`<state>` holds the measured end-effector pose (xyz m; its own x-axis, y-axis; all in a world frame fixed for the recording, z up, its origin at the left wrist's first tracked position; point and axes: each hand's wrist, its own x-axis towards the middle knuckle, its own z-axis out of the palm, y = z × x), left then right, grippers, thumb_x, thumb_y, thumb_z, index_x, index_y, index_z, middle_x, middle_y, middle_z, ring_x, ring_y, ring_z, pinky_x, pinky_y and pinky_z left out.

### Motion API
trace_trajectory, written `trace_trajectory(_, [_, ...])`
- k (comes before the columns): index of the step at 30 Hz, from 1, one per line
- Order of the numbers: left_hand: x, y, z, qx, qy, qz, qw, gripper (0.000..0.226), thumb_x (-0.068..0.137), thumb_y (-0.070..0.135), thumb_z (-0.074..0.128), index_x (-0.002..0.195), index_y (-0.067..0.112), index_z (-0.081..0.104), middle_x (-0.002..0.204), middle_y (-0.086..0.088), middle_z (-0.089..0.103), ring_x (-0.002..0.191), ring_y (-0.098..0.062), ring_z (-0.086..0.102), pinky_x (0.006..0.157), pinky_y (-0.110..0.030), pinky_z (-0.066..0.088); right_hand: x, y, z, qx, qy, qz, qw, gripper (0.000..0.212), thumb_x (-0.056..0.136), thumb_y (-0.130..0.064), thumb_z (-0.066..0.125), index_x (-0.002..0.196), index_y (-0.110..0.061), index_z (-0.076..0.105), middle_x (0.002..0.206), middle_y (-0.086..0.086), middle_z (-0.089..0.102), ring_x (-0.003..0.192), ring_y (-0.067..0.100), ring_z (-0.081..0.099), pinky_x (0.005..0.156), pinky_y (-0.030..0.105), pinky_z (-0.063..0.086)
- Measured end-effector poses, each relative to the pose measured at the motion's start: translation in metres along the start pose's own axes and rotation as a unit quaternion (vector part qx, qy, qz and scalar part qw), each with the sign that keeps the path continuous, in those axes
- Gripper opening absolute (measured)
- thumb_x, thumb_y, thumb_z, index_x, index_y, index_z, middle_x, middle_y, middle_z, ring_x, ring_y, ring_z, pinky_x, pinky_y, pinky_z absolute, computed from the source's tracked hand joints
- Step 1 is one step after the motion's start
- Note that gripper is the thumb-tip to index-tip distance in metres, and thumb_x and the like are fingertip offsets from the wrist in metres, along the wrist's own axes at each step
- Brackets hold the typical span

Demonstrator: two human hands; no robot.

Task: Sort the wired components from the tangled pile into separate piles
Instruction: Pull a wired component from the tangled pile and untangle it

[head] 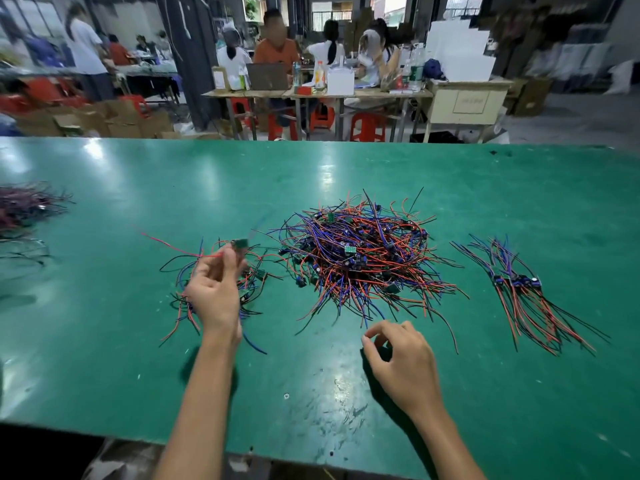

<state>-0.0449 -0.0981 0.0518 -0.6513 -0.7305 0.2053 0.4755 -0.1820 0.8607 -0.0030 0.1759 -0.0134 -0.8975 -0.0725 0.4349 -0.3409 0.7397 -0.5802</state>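
Note:
A big tangled pile (360, 258) of red, blue and black wires with small green boards lies mid-table. My left hand (214, 289) is raised over a smaller loose pile (252, 282) to its left and pinches one wired component (240, 244), whose red wire trails off to the left. My right hand (401, 362) hovers just in front of the big pile with fingers loosely curled and nothing in them. A neat bundle of components (519, 292) lies at the right, wires fanned toward me.
The green table (311, 393) is scuffed near its front edge. Another dark wire heap (24, 209) sits at the far left edge. Beyond the table, people sit at desks among red stools and cardboard boxes.

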Motion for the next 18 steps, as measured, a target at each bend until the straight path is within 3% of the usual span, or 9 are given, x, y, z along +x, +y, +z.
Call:
trace_trajectory(2, [0.02,0.0,-0.014,0.165,-0.037,0.117,0.979,0.008,0.095,0.008,0.068,0.093,0.015,0.068,0.103,-0.004,0.074,0.09,0.001,0.07,0.086,-0.015,0.054,0.001,-0.001,0.0,0.006,-0.008,0.012,1.0,0.015,0.085,-0.028,0.078,0.081,-0.033,0.064,0.068,-0.017,0.055,0.074,0.005,0.052,0.067,0.03,0.046])
trace_trajectory(4, [0.03,-0.008,-0.028,0.329,-0.109,0.156,0.925,0.006,0.092,0.006,0.071,0.095,0.011,0.073,0.109,-0.005,0.074,0.098,-0.006,0.071,0.094,-0.021,0.052,0.002,-0.001,0.0,0.016,-0.015,0.029,0.999,0.014,0.084,-0.03,0.077,0.08,-0.034,0.064,0.067,-0.018,0.055,0.075,0.003,0.053,0.066,0.027,0.044])
trace_trajectory(8, [0.038,-0.022,-0.04,0.604,-0.266,0.103,0.744,0.014,0.091,0.0,0.067,0.104,0.003,0.074,0.107,-0.016,0.073,0.103,-0.03,0.068,0.092,-0.038,0.052,0.002,0.001,-0.003,0.018,-0.033,0.041,0.998,0.015,0.085,-0.031,0.076,0.08,-0.034,0.063,0.069,-0.02,0.057,0.077,0.002,0.054,0.066,0.027,0.046])
trace_trajectory(11, [0.046,-0.012,-0.024,0.742,-0.293,0.135,0.588,0.041,0.086,0.0,0.062,0.12,0.021,0.071,0.121,-0.009,0.068,0.118,-0.031,0.057,0.095,-0.04,0.046,0.003,0.0,-0.002,0.023,-0.038,0.05,0.998,0.016,0.085,-0.03,0.077,0.079,-0.035,0.063,0.069,-0.021,0.056,0.077,0.0,0.054,0.066,0.028,0.045])
trace_trajectory(12, [0.046,-0.009,-0.014,0.751,-0.29,0.161,0.57,0.044,0.085,0.002,0.062,0.12,0.026,0.071,0.122,-0.005,0.068,0.12,-0.029,0.055,0.095,-0.04,0.044,0.003,0.0,-0.001,0.025,-0.038,0.055,0.997,0.016,0.085,-0.03,0.077,0.079,-0.035,0.063,0.068,-0.021,0.055,0.077,-0.001,0.054,0.065,0.026,0.043])
trace_trajectory(16, [0.029,-0.019,0.033,0.708,-0.307,0.174,0.611,0.024,0.094,0.024,0.057,0.114,0.03,0.07,0.117,0.0,0.065,0.118,-0.023,0.053,0.099,-0.041,0.038,0.005,0.0,-0.001,0.028,-0.045,0.063,0.997,0.015,0.085,-0.031,0.076,0.079,-0.034,0.063,0.067,-0.021,0.055,0.078,-0.003,0.052,0.064,0.016,0.037])
trace_trajectory(18, [0.018,-0.036,0.046,0.725,-0.336,0.149,0.582,0.029,0.097,0.043,0.054,0.12,0.031,0.068,0.124,-0.001,0.06,0.123,-0.022,0.047,0.106,-0.042,0.033,0.004,0.001,-0.002,0.032,-0.049,0.066,0.996,0.016,0.085,-0.03,0.077,0.078,-0.034,0.063,0.067,-0.022,0.056,0.078,-0.002,0.052,0.064,0.018,0.039])
